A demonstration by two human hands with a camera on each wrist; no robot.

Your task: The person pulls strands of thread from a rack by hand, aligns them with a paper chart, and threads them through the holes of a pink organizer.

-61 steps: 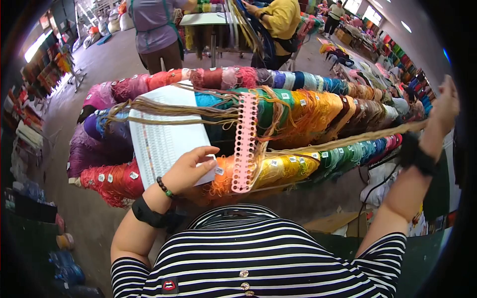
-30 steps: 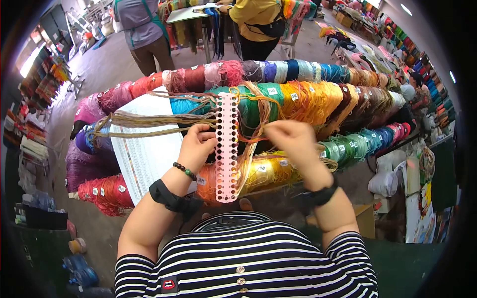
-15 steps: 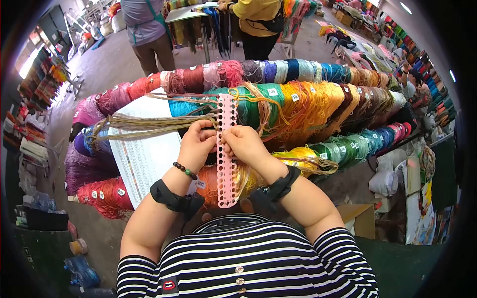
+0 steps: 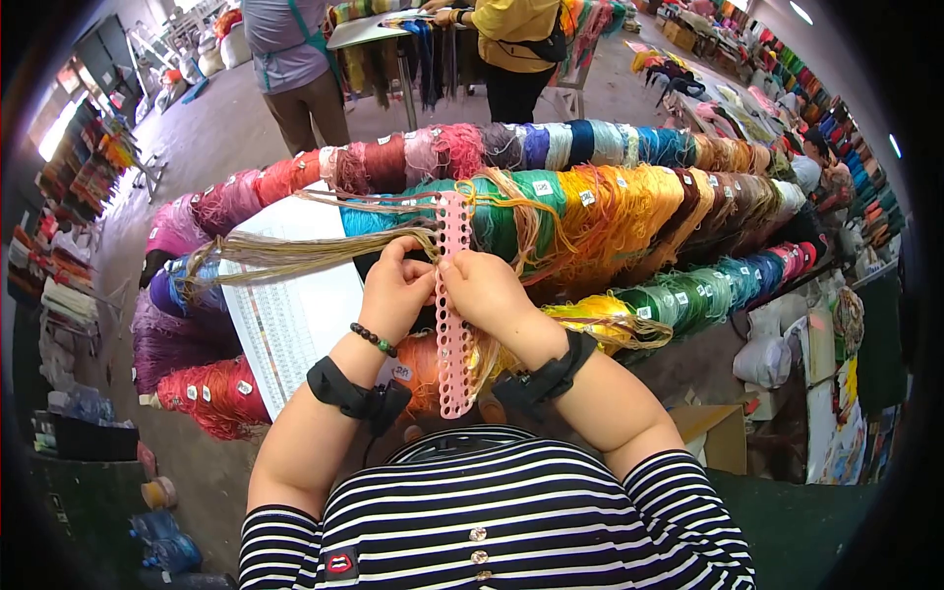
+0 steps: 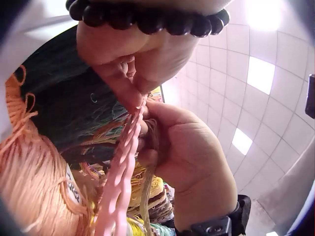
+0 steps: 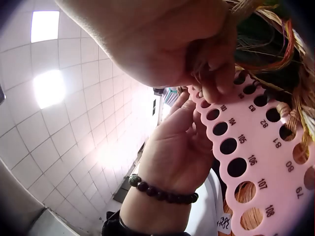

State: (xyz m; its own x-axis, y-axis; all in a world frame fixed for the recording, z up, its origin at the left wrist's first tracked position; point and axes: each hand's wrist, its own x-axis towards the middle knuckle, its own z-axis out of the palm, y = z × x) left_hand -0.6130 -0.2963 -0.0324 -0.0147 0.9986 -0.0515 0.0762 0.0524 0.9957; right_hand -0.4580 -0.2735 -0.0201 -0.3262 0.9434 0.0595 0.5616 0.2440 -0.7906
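In front of me hangs a long pink thread card [image 4: 455, 369] with round holes along both edges and printed numbers. My left hand [image 4: 395, 290] pinches its left edge, fingertips close to a hole. Across from it, my right hand [image 4: 489, 292] holds tan embroidery threads [image 5: 153, 140] in curled fingers, right against the card. The right fingers hide the hole there in the head view. A bundle of brown and tan threads [image 4: 305, 246] runs left from the card. More threads [image 6: 290, 110] are looped through holes on its other edge.
Long rows of labelled coloured thread skeins [image 4: 619, 211] lie under and beyond the card. A printed chart [image 4: 285, 305] rests on them to the left. Two people stand at a white-topped table [image 4: 369, 32] ahead; a cardboard box [image 4: 716, 433] is low at the right.
My right hand has come in from far right, where it held a long tan strand stretched out, to the card. My left hand has moved from over the chart to the card's left edge.
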